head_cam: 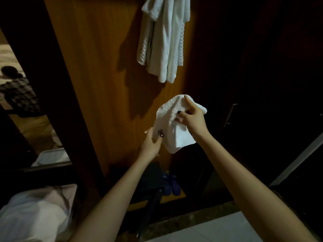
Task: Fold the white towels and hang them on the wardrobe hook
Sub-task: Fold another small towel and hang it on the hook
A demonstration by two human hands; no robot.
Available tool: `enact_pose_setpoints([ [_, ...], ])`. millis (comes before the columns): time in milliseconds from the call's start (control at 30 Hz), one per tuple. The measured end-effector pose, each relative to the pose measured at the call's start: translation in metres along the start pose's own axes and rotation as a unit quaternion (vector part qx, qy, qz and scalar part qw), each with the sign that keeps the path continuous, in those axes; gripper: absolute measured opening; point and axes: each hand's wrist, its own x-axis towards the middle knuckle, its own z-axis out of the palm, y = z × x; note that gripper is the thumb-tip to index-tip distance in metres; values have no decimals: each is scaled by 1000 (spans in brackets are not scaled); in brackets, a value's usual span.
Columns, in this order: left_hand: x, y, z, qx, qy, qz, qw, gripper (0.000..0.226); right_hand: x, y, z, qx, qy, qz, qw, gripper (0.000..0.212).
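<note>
I hold a small white towel [172, 124] in the air in front of the brown wardrobe panel [108, 75]. My right hand [191, 116] pinches its upper part, thumb on the front and index finger raised along the top edge. My left hand [153, 141] grips its lower left edge. The towel is bunched and partly folded, with one flat flap hanging at the lower right. Above it, several white towels [163, 39] hang from the top of the panel; the hook itself is out of view.
A pile of white linen [35, 212] lies at the lower left. A person in a checked shirt [17, 91] shows in the opening at left. Blue slippers [172, 185] and a dark box [150, 179] sit low in the wardrobe. A dark door with a metal handle [229, 114] stands at right.
</note>
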Motion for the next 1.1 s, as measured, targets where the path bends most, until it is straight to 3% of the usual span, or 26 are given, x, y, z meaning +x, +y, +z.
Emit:
enact_pose_setpoints([
  [100, 0, -2, 16, -73, -99, -64, 990, 58, 1, 2, 5, 1, 9, -10, 1000, 70],
  [167, 3, -1, 22, -118, -64, -47, 990, 51, 3, 4, 4, -2, 12, -8, 1000, 68],
  [233, 4, 3, 19, -151, -3, -35, 988, 29, 4, 5, -2, 11, 14, 3, 1000, 67],
  [300, 5, 7, 10, -208, -3, -55, 977, 15, 3, 5, -10, 43, 20, 10, 999, 63],
  [433, 11, 3, -12, -307, 3, -55, 950, 25, 2, 13, -25, 64, 53, 28, 996, 56],
  [567, 19, 5, -38, -389, 6, -10, 921, 40, 0, 26, -41, -28, 68, 61, 995, 61],
  [733, 24, 19, -69, -348, -69, 53, 933, 52, -3, 31, -49, -140, 41, 83, 986, 48],
  [900, 28, 27, -104, -336, -113, 60, 933, 46, 0, 19, -66, -304, 50, 41, 950, 19],
  [1000, 28, 28, -112, -269, -134, 80, 951, 40, 1, 14, -70, -341, 36, 22, 939, 7],
  [1100, 28, 33, -108, -179, -160, 105, 965, 65, 2, 9, -71, -355, 15, 9, 935, 13],
])
